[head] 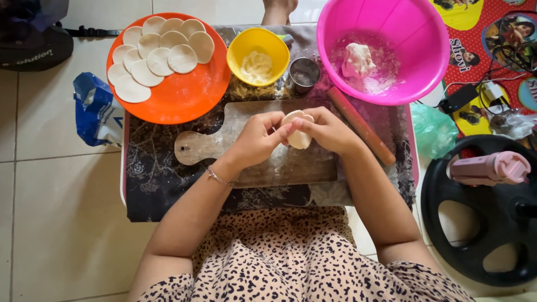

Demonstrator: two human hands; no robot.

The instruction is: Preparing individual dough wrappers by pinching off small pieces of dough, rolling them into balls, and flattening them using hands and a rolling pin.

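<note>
Both hands meet above a floured wooden cutting board (268, 162). My left hand (258, 138) and my right hand (329, 130) pinch a folded pale dumpling (298, 134) between their fingertips. An orange plate (187, 95) at the back left carries several round dough wrappers (159, 59). Behind the board stands a yellow bowl (241, 53) of pale filling (257, 66).
A pink basin (414, 33) with a dough lump (358, 59) sits back right, a small metal cup (304, 74) beside it. A wooden rolling pin (361, 126) lies right of the board. A blue bag (95, 109) lies left; a black round stand (481, 223) is right.
</note>
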